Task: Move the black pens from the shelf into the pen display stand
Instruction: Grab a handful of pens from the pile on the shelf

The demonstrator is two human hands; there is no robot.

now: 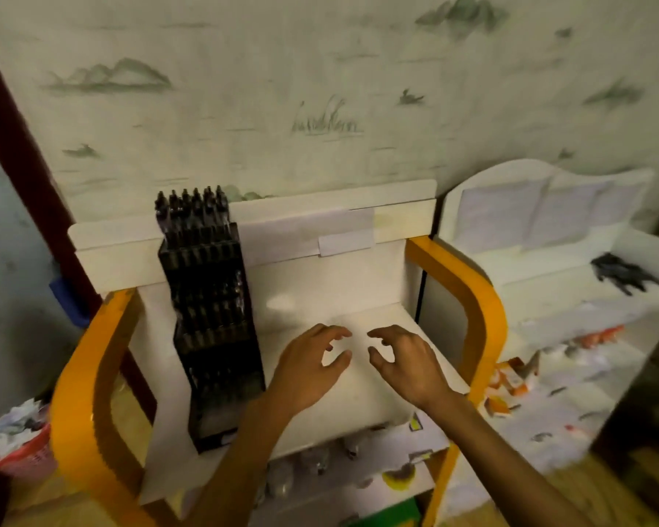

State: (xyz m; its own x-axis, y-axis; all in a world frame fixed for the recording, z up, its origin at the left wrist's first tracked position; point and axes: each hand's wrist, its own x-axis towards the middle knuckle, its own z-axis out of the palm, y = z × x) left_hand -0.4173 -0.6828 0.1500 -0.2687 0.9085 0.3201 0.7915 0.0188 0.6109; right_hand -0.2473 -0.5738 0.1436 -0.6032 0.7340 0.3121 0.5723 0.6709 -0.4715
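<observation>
- Hovering between steps, by my read: both hands sit over the white tabletop (358, 378), holding nothing.
- Left hand (309, 367): fingers loosely curled, thumb apart from them, nothing pinched.
- Right hand (404, 359): same pose, mirrored; fingertips of the two hands are near each other but not touching.
- Pen display stand (214, 329): black, tiered, upright at the left of the tabletop, just left of the left hand. Top row looks loaded with dark pens (191, 207); lower tiers too blurred to count.
- Loose black pens (624, 275): small pile on the white shelf (548, 283) at far right, well apart from both hands, beyond the orange frame (468, 294).
- Step in hand: likely a reach for the next batch; no pen in either grip.
- Next move calls for the right hand to travel right over the orange frame to the pile, then pinch a few pens aligned lengthwise.
- Risk: pile lies fanned out, so grabbing several at once may leave them crossed.
</observation>
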